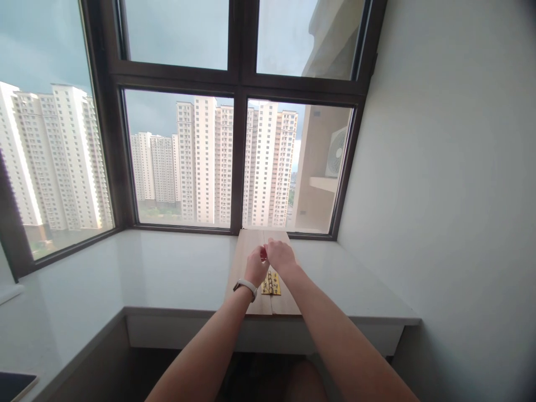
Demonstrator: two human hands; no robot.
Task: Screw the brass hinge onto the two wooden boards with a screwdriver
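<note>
My left hand (256,267), with a pale band on its wrist, is closed around a small red object (263,254) whose kind I cannot make out. Touching or nearly touching it, my right hand (280,254) has its fingers bent together; whatever they grip is hidden. Both hands are over two light wooden boards (247,243) that lie side by side with a seam between them. Closer to me, a gold-coloured hinge (271,283) lies across that seam, with small dark pieces on it that look like screws.
The boards rest on a white window sill (180,268), whose front edge (188,311) runs just past their near end. Dark window frames (238,156) stand behind, and a white wall (439,167) rises at the right. A dark flat object (17,385) lies at the lower left.
</note>
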